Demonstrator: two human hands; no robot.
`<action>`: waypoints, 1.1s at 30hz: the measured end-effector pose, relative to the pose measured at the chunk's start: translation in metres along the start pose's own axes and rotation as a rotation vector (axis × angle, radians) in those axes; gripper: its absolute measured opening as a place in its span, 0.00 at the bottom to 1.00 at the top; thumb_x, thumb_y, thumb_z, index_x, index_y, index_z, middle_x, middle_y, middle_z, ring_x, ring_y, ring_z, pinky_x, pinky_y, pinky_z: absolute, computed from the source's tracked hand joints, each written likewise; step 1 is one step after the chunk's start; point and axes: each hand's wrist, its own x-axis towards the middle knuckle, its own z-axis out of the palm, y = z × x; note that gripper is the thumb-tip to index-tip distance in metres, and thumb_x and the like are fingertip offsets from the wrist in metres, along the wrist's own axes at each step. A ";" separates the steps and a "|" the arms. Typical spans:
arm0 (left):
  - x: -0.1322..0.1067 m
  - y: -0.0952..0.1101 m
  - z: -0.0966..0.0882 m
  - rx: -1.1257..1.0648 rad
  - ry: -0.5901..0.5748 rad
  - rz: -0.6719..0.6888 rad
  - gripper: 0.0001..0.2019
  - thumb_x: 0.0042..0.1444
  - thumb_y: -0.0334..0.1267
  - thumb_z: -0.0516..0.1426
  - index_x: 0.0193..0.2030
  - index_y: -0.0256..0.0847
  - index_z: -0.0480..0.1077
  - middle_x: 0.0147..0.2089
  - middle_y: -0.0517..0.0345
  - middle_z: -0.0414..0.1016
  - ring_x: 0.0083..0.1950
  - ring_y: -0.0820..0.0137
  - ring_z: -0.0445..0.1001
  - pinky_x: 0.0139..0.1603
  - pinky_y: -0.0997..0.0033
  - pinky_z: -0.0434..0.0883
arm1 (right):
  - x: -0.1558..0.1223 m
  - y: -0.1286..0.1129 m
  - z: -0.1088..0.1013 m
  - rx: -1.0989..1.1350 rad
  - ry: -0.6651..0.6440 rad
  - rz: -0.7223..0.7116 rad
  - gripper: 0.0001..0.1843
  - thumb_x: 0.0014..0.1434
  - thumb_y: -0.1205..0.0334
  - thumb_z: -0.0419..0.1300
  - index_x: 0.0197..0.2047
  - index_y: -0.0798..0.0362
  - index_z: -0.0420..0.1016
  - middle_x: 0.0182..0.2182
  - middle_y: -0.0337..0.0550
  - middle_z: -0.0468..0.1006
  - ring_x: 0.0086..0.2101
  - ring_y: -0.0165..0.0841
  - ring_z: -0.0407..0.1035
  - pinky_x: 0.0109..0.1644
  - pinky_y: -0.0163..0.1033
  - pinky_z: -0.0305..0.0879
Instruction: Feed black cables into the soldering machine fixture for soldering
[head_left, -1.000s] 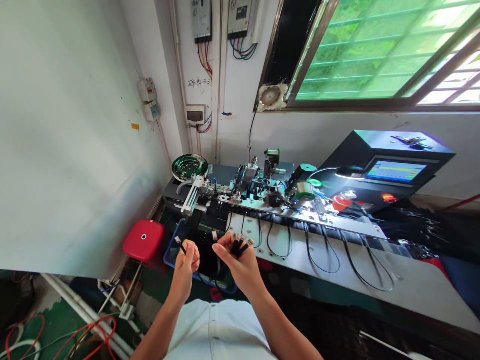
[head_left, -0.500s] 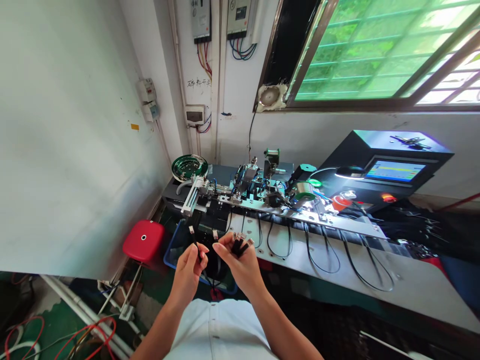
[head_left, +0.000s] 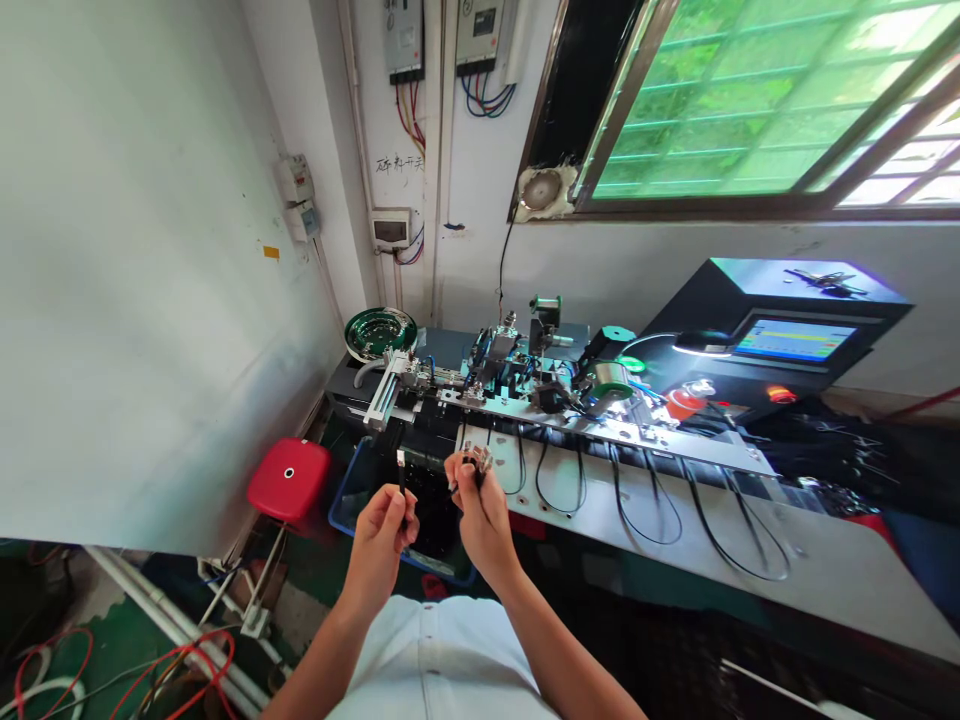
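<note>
Between thumb and fingers, my left hand [head_left: 382,530] pinches a black cable [head_left: 402,474] that stands upright, its bare metal plug at the top. My right hand [head_left: 480,505] is closed round a bunch of black cables [head_left: 472,461] with several metal plugs poking out above the fingers. The two hands are apart, side by side in front of my white shirt. Below and behind them is a blue-rimmed bin [head_left: 343,515] with dark contents that I cannot make out.
An assembly machine [head_left: 517,380] runs along the bench, with black cable loops [head_left: 559,500] hanging from its rail [head_left: 697,452]. A green bowl feeder [head_left: 379,332] stands at its left end, a screen [head_left: 799,339] at the right. A red stool [head_left: 291,485] is at left.
The single plug my right thumb pinched apart from the bunch is now in among the others in that hand. My right fingers have closed in, and the left hand's cable has tilted upright, slightly rightward.
</note>
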 end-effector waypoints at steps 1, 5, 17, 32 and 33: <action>0.000 -0.001 -0.001 0.017 0.003 0.008 0.20 0.49 0.54 0.65 0.31 0.37 0.70 0.26 0.64 0.64 0.25 0.80 0.61 0.25 0.82 0.59 | 0.001 0.000 0.001 0.017 -0.010 -0.007 0.24 0.68 0.42 0.46 0.29 0.51 0.61 0.25 0.36 0.62 0.23 0.27 0.53 0.26 0.34 0.52; 0.000 -0.004 -0.004 0.154 0.054 0.098 0.20 0.47 0.54 0.66 0.29 0.37 0.69 0.23 0.64 0.66 0.26 0.79 0.63 0.28 0.81 0.61 | 0.000 0.001 0.006 0.197 -0.048 0.032 0.24 0.67 0.41 0.48 0.27 0.50 0.56 0.20 0.31 0.57 0.21 0.26 0.55 0.27 0.34 0.56; -0.004 0.002 -0.002 0.322 0.084 0.270 0.19 0.50 0.50 0.64 0.24 0.38 0.64 0.23 0.67 0.62 0.25 0.79 0.65 0.27 0.81 0.64 | -0.013 0.001 0.012 0.134 -0.165 0.218 0.18 0.56 0.47 0.63 0.35 0.56 0.80 0.17 0.33 0.61 0.19 0.24 0.50 0.22 0.33 0.47; 0.008 -0.022 -0.012 0.434 -0.040 0.290 0.16 0.54 0.49 0.62 0.41 0.40 0.67 0.40 0.57 0.71 0.43 0.69 0.72 0.47 0.70 0.70 | -0.011 0.004 0.015 0.324 -0.069 0.361 0.24 0.52 0.39 0.64 0.27 0.54 0.70 0.19 0.32 0.59 0.20 0.24 0.50 0.22 0.32 0.49; 0.012 -0.029 -0.014 0.496 -0.103 0.315 0.19 0.53 0.49 0.62 0.47 0.41 0.67 0.46 0.54 0.71 0.49 0.66 0.71 0.53 0.66 0.68 | -0.011 0.005 0.014 0.327 -0.031 0.363 0.25 0.52 0.38 0.64 0.27 0.53 0.68 0.20 0.32 0.59 0.20 0.24 0.50 0.22 0.32 0.49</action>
